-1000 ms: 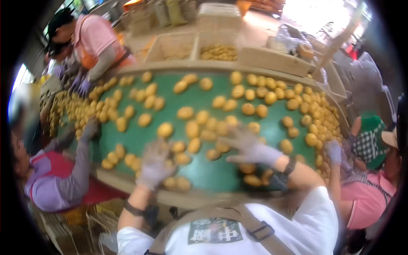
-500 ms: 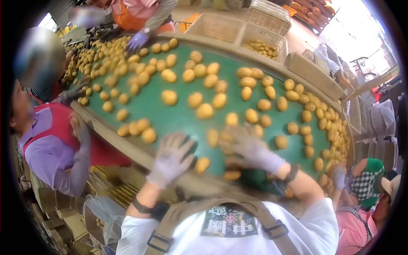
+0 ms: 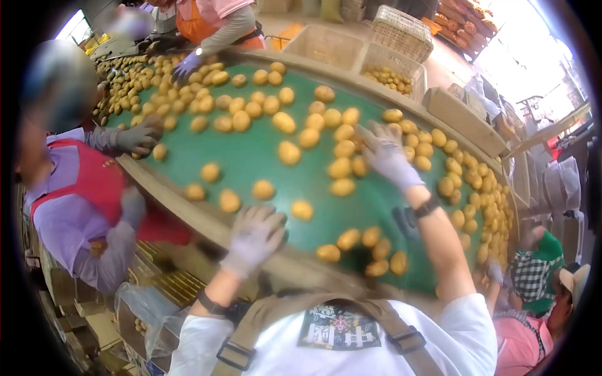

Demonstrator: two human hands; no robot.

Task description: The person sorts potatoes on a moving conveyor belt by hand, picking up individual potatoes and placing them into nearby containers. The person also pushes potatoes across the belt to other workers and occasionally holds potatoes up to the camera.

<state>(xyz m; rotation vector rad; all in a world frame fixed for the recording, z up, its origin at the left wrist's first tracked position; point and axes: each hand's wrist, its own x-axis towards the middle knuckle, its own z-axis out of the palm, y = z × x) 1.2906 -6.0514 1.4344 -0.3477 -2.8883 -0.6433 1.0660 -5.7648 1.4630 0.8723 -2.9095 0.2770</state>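
Many potatoes (image 3: 289,153) lie spread over a green conveyor belt (image 3: 295,182). My left hand (image 3: 256,237), in a pale glove, is over the belt's near edge with its fingers apart and holds nothing; a potato (image 3: 263,190) lies just beyond it. Farther out over the belt is my right hand (image 3: 387,154), also gloved, its fingers spread beside a cluster of potatoes (image 3: 344,149). No potato is gripped in it. Several potatoes (image 3: 370,237) sit around a dark opening near the belt's close edge, below my right forearm.
At the left, a co-worker in a red apron (image 3: 94,182) reaches over the belt. Another in an orange apron (image 3: 199,24) works at the far side. Crates (image 3: 396,71) stand beyond the belt's rim. More people are at the lower right, near densely packed potatoes (image 3: 495,216).
My right hand has moved away from my body and slightly right, across the belt. Potatoes have shifted, with several now near the dark opening. The left co-worker's hand has reached farther over the belt.
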